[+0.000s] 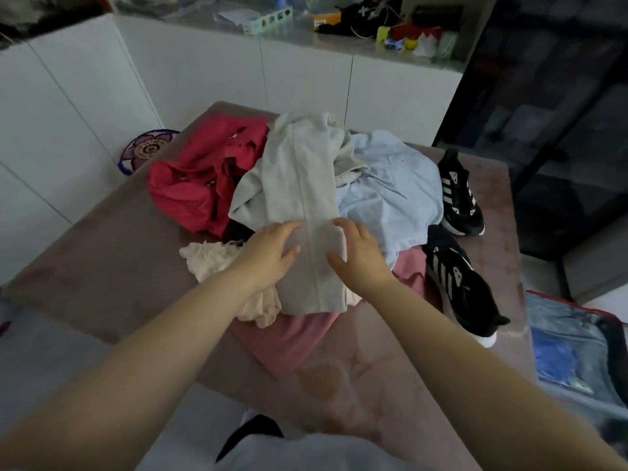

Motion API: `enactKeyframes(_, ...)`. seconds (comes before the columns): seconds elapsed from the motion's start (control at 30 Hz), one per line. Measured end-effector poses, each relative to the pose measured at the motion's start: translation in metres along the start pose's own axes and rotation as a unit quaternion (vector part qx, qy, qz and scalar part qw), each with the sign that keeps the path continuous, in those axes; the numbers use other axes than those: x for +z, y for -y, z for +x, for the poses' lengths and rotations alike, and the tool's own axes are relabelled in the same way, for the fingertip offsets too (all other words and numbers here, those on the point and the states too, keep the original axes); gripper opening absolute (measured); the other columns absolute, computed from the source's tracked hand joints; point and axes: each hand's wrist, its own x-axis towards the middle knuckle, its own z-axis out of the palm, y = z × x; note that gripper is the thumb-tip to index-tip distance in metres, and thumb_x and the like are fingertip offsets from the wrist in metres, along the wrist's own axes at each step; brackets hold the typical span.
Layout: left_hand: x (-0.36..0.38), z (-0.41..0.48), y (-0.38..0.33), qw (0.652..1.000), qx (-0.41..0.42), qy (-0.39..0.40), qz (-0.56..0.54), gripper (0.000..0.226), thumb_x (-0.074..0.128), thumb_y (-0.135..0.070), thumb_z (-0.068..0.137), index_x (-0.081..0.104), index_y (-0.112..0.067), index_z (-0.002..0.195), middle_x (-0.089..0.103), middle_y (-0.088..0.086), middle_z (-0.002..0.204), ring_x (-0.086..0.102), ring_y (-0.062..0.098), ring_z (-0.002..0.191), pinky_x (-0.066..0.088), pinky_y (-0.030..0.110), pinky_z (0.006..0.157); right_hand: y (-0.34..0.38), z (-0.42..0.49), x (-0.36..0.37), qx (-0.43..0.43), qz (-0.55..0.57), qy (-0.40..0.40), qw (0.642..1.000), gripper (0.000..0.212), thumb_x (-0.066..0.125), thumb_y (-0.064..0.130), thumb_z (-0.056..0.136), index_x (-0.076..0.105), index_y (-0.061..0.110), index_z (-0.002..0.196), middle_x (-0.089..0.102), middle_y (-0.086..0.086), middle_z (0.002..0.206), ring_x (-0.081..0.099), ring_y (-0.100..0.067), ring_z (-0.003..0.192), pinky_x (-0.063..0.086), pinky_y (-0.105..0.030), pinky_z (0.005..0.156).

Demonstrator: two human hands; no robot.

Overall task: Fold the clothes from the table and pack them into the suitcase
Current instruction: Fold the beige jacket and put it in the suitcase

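Head view: the left hand (272, 256) lies flat on a light grey garment (302, 185), fingers spread and relaxed, holding nothing. The right hand (362, 256) rests on the same garment's right edge, its fingers bent over the cloth and its thumb laid across the top; whether it actually pinches the fabric cannot be told. The grey garment is stretched lengthwise over the top of a clothes heap on a table (102, 283) with a dusky pink cover. A cream frilled piece (210, 256) pokes out from under the grey garment's left side, partly beneath the left wrist, and a pink garment (292, 338) spreads out from under its near end. Left of the grey garment sits a crumpled red garment (204, 178); right of it lies a pale blue shirt (390, 185). Beyond the shirt two black sneakers with white stripes stand on the table, one farther (458, 195) and one nearer (458, 277). Further right and lower, off the table, an open suitcase (574, 321) with a red rim shows blue inside. White cabinets (204, 79) rise behind the heap.
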Motion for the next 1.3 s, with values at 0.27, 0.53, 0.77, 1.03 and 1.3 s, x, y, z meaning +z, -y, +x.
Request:
enactKeyframes(0.27, -0.063, 0.081, 0.055, 0.996, 0.062, 0.029, 0.052, 0.054, 0.053, -0.026, 0.094, 0.036, -0.006, 0.141, 0.043, 0.015, 0.140, 0.038, 0.029, 0.131, 0.029, 0.036, 0.109, 0.040, 0.081, 0.031, 0.189, 0.032, -0.089, 0.977, 0.054, 0.050, 0.012, 0.089, 0.032, 0.002, 0.139, 0.047, -0.023, 0.130, 0.046, -0.038, 0.120, 0.037, -0.039, 0.096)
enactKeyframes(0.53, -0.099, 0.144, 0.051, 0.997, 0.005, -0.034, -0.066, 0.073, 0.062, -0.045, 0.085, 0.029, -0.014, 0.143, 0.041, 0.008, 0.143, 0.041, 0.028, 0.130, 0.037, 0.040, 0.102, 0.114, 0.065, 0.082, -0.096, -0.024, -0.119, 0.988, 0.036, 0.059, -0.004, 0.071, 0.069, 0.008, 0.103, 0.056, -0.014, 0.076, 0.056, -0.032, 0.064, 0.046, -0.035, 0.062)
enactKeyframes(0.77, -0.106, 0.148, 0.078, 0.994, -0.049, -0.096, -0.013, 0.088, 0.069, -0.033, 0.083, 0.015, -0.012, 0.149, 0.038, 0.014, 0.146, 0.036, 0.031, 0.134, 0.028, 0.046, 0.110, 0.119, 0.045, 0.107, -0.240, -0.075, -0.010, 0.968, 0.041, 0.062, -0.005, 0.065, 0.073, 0.011, 0.101, 0.052, -0.010, 0.071, 0.055, -0.030, 0.059, 0.041, -0.036, 0.063)
enactKeyframes(1.03, -0.112, 0.143, 0.115, 0.983, -0.064, -0.160, -0.058, 0.030, 0.066, -0.017, 0.086, 0.065, -0.008, 0.114, 0.070, 0.012, 0.101, 0.063, 0.025, 0.095, 0.041, 0.026, 0.079, 0.098, 0.098, 0.052, -0.061, 0.033, -0.123, 0.990, 0.023, 0.059, 0.029, 0.088, 0.070, 0.012, 0.098, 0.060, -0.008, 0.094, 0.059, -0.023, 0.082, 0.047, -0.038, 0.079)
enactKeyframes(1.3, -0.147, 0.100, 0.191, 0.948, -0.163, -0.220, -0.164, 0.013, 0.062, -0.008, 0.088, 0.068, -0.003, 0.098, 0.065, 0.009, 0.094, 0.061, 0.022, 0.089, 0.042, 0.026, 0.079, 0.047, 0.175, 0.011, 0.212, -0.128, -0.060, 0.967, 0.066, 0.063, 0.040, 0.086, 0.033, 0.026, 0.143, 0.017, -0.013, 0.152, 0.016, -0.037, 0.137, 0.013, -0.048, 0.115)
